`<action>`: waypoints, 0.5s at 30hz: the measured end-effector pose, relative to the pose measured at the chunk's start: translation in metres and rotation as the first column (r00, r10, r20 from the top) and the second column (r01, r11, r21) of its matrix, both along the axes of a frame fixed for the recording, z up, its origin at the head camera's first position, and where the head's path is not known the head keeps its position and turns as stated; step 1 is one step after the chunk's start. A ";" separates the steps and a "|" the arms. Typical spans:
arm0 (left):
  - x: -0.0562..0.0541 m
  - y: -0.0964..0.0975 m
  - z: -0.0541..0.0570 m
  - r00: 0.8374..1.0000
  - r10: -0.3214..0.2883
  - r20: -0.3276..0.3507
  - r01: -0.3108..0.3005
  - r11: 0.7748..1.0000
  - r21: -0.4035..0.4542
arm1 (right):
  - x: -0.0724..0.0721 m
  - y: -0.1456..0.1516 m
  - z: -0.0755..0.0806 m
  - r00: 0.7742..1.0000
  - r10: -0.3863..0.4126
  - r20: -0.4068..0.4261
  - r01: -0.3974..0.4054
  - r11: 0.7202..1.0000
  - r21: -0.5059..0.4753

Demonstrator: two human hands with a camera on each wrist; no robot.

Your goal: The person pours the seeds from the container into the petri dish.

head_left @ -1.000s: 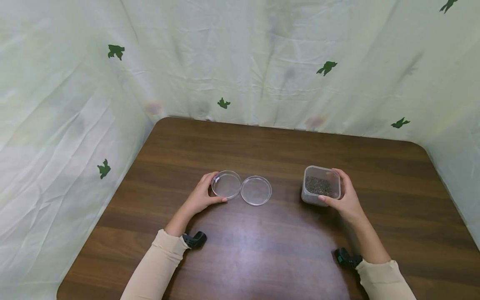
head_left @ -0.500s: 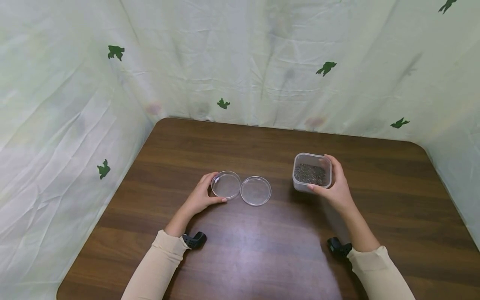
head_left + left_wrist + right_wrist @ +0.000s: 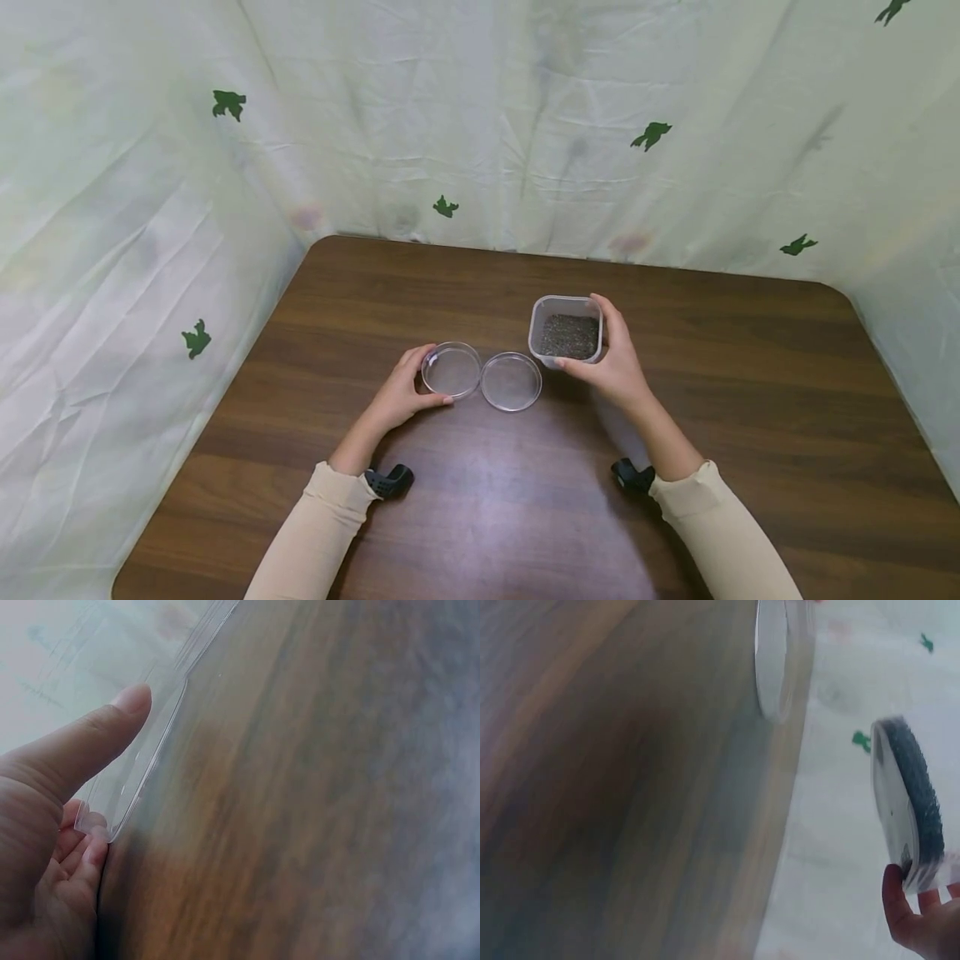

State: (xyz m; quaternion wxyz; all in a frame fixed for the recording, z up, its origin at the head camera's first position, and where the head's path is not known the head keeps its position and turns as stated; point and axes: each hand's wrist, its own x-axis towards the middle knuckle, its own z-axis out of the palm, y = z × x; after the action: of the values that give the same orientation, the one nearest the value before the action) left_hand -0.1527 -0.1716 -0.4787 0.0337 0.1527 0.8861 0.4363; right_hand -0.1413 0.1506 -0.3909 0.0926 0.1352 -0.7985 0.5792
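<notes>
My left hand [image 3: 399,394] grips the left rim of a clear, shallow petri dish [image 3: 452,370] on the table. In the left wrist view its thumb and fingers lie around the dish's wall [image 3: 139,776]. A second clear round piece, like the dish's lid [image 3: 512,382], lies right beside it. With my right hand [image 3: 617,358] I hold a square translucent plastic tub [image 3: 566,329], thumb at the near side and fingers at the far right corner. Dark, grainy material [image 3: 570,336] covers its bottom. From the right wrist view, the tub [image 3: 896,802] is raised above the table.
A brown wood-grain table [image 3: 465,517] with rounded corners fills the lower view. Pale fabric [image 3: 510,125] with green bird-like shapes hangs behind and at both sides. Dark wrist cameras [image 3: 390,481] sit by the sleeve cuffs.
My right hand has carried the tub up and leftward, from the right of the table to just behind and right of the lid. My left hand and the petri dish have stayed in place.
</notes>
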 end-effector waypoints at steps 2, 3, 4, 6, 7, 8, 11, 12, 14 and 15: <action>0.000 0.000 0.000 1.000 0.000 -0.001 0.000 1.000 0.001 | -0.006 -0.006 -0.007 1.000 -0.020 -0.014 0.020 0.999 0.036; 0.000 0.000 0.000 1.000 -0.001 -0.001 0.001 1.000 0.001 | -0.009 -0.009 -0.010 1.000 -0.027 -0.015 0.027 0.999 0.045; 0.000 0.000 0.000 1.000 0.000 0.000 0.000 1.000 0.000 | -0.012 -0.011 -0.014 0.999 -0.034 -0.017 0.035 0.998 0.055; 0.000 0.001 0.000 1.000 0.000 0.002 0.000 1.000 0.000 | -0.015 -0.019 -0.016 0.999 -0.049 -0.024 0.051 0.995 0.090; 0.000 0.001 0.000 1.000 0.001 0.003 -0.001 1.000 -0.002 | -0.016 -0.022 -0.016 0.998 -0.050 -0.028 0.052 0.994 0.100; 0.000 0.001 0.001 1.000 0.003 0.004 -0.003 1.000 -0.001 | -0.017 -0.026 -0.016 0.998 -0.046 -0.035 0.050 0.993 0.108; 0.000 0.000 0.001 1.000 0.005 0.005 -0.005 1.000 -0.001 | -0.021 -0.037 -0.017 0.998 -0.033 -0.061 0.041 0.990 0.135; 0.000 0.000 0.001 1.000 0.006 0.005 -0.006 1.000 -0.002 | -0.022 -0.040 -0.017 0.997 -0.028 -0.069 0.037 0.989 0.144; 0.000 0.000 0.000 1.000 0.006 0.005 -0.006 1.000 -0.006 | -0.024 -0.046 -0.017 0.996 -0.016 -0.090 0.031 0.986 0.166; 0.000 0.000 0.000 1.000 0.007 0.006 -0.007 1.000 -0.008 | -0.025 -0.049 -0.018 0.995 -0.011 -0.098 0.028 0.984 0.178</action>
State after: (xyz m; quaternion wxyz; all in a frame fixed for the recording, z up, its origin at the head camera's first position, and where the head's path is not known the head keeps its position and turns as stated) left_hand -0.1524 -0.1716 -0.4783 0.0354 0.1484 0.8882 0.4334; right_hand -0.1666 0.1015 -0.4085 0.1244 0.1632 -0.8432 0.4970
